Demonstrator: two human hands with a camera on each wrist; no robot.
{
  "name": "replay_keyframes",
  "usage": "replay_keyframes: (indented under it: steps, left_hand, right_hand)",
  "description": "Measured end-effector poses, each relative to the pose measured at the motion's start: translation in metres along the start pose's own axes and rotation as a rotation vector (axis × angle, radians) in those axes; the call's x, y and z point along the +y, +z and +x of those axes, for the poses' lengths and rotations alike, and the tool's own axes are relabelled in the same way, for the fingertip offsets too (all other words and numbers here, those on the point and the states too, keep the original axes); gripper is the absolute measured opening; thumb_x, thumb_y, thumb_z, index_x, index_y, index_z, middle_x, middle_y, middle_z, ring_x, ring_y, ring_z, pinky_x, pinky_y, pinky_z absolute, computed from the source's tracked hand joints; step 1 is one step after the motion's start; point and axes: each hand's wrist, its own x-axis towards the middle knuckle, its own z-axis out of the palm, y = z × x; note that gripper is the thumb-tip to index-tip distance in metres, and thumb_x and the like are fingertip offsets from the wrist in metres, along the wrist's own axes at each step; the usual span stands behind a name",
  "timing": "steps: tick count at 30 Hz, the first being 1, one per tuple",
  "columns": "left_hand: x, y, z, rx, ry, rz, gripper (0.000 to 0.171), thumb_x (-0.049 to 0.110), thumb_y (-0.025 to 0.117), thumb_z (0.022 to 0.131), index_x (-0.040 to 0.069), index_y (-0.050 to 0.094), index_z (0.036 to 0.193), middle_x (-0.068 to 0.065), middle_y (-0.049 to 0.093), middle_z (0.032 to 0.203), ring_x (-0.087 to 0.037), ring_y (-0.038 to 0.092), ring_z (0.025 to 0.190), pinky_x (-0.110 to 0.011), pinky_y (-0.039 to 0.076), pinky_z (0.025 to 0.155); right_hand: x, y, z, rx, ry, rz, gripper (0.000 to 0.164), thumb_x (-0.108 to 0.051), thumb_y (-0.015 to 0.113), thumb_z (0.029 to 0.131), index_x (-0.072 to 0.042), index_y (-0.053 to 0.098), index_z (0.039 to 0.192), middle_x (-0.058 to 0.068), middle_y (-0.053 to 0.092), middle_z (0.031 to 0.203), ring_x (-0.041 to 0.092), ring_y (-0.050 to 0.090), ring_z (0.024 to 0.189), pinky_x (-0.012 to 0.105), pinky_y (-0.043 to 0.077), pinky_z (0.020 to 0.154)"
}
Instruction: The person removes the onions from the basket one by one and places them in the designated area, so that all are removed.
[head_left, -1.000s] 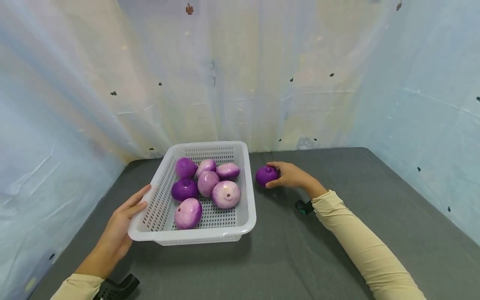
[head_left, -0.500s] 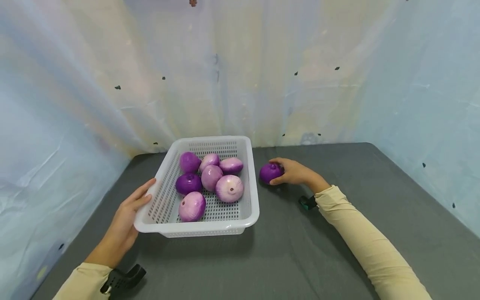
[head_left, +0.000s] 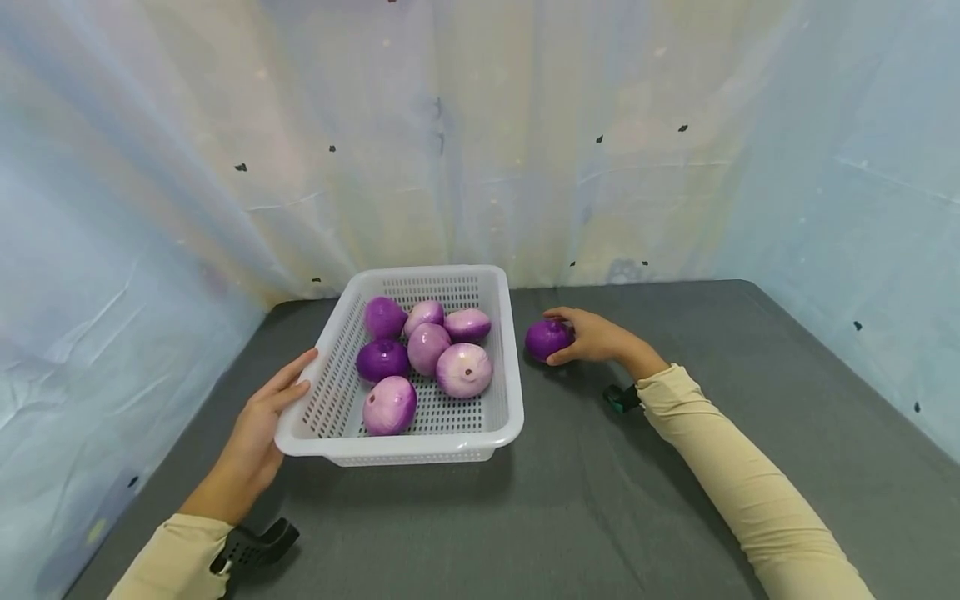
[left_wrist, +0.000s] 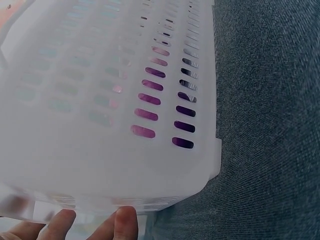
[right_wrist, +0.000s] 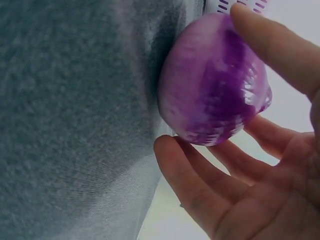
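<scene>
A white plastic basket with slotted walls holds several purple onions, some dark and some pale, among them a pale onion at the right. My left hand grips the basket's left rim; its fingertips appear along the basket's lower edge in the left wrist view. To the right of the basket, a dark purple onion sits on the grey cloth. Around that onion curl the fingers and thumb of my right hand; in the right wrist view the onion touches the cloth.
Grey cloth covers the table, which ends at a back edge just behind the basket. Pale plastic sheeting hangs behind and along both sides. Black wrist straps show under the sleeves.
The head view has tilted a little, so everything appears slightly higher and farther right. Both hands keep their places on the basket and the onion.
</scene>
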Motion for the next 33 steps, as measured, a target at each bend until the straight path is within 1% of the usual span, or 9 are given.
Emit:
replay_keyframes:
  steps: [5,8,11,15,19,24,29,33]
  left_hand:
    - [-0.001,-0.001,-0.001,-0.006,0.003,-0.011,0.059,0.036,0.045,0.106,0.029,0.021,0.159,0.004,0.029,0.157,0.005,0.058,0.114,-0.025,0.054,0.086]
    - [-0.002,-0.002,-0.002,-0.005,0.001,-0.007,0.059,0.036,0.045,0.106,0.029,0.022,0.159,0.006,0.032,0.154,0.004,0.058,0.113,-0.025,0.054,0.086]
    - [-0.002,-0.003,-0.002,-0.004,-0.002,0.000,0.059,0.037,0.045,0.106,0.030,0.021,0.159,0.004,0.029,0.157,0.005,0.058,0.113,-0.026,0.054,0.086]
    - [-0.001,-0.002,-0.002,-0.002,-0.008,0.002,0.059,0.037,0.044,0.106,0.030,0.021,0.159,0.002,0.026,0.158,0.005,0.057,0.113,-0.026,0.054,0.086]
    - [0.000,-0.001,-0.002,0.005,-0.024,0.010,0.059,0.037,0.043,0.106,0.030,0.020,0.160,0.001,0.025,0.159,0.005,0.057,0.113,-0.026,0.054,0.086]
    - [0.002,-0.001,-0.002,0.014,-0.038,0.015,0.059,0.037,0.044,0.106,0.032,0.019,0.159,-0.001,0.023,0.160,0.005,0.058,0.111,-0.027,0.054,0.084]
    - [0.003,0.000,-0.001,0.015,-0.031,0.006,0.060,0.036,0.045,0.106,0.030,0.019,0.160,-0.001,0.025,0.159,0.005,0.059,0.110,-0.026,0.054,0.084]
    - [0.003,0.001,0.000,0.007,-0.024,0.009,0.059,0.036,0.044,0.106,0.030,0.019,0.160,-0.001,0.023,0.161,0.005,0.058,0.111,-0.026,0.054,0.085]
  right_hand:
    - [0.001,0.000,0.001,-0.002,-0.010,-0.010,0.086,-0.026,0.081,0.084,-0.005,0.035,0.152,0.022,0.043,0.151,0.039,0.048,0.133,0.054,0.042,0.107]
    - [0.001,0.000,0.001,-0.005,-0.014,-0.009,0.086,-0.027,0.081,0.084,-0.005,0.034,0.153,0.022,0.043,0.150,0.039,0.047,0.134,0.054,0.042,0.107]
    - [-0.003,-0.002,-0.001,-0.001,-0.015,0.003,0.086,-0.025,0.081,0.084,-0.005,0.034,0.153,0.022,0.042,0.151,0.040,0.045,0.137,0.055,0.040,0.108]
    - [-0.010,-0.008,-0.004,0.015,-0.020,0.000,0.087,-0.026,0.082,0.083,-0.007,0.034,0.153,0.020,0.039,0.155,0.043,0.038,0.141,0.058,0.036,0.111]
    - [-0.020,-0.012,-0.007,0.040,-0.042,-0.045,0.088,-0.032,0.082,0.083,-0.012,0.034,0.154,0.017,0.037,0.157,0.041,0.035,0.144,0.059,0.032,0.113]
    - [-0.041,-0.018,-0.015,0.064,-0.082,-0.067,0.088,-0.037,0.081,0.083,-0.015,0.035,0.154,0.015,0.034,0.158,0.037,0.031,0.147,0.059,0.028,0.116]
    - [-0.057,-0.021,-0.023,0.067,-0.114,-0.077,0.087,-0.039,0.079,0.084,-0.015,0.034,0.154,0.015,0.032,0.160,0.037,0.029,0.148,0.060,0.027,0.116]
    - [-0.066,-0.022,-0.028,0.070,-0.126,-0.067,0.085,-0.039,0.078,0.085,-0.017,0.034,0.155,0.014,0.032,0.159,0.036,0.031,0.147,0.059,0.029,0.115]
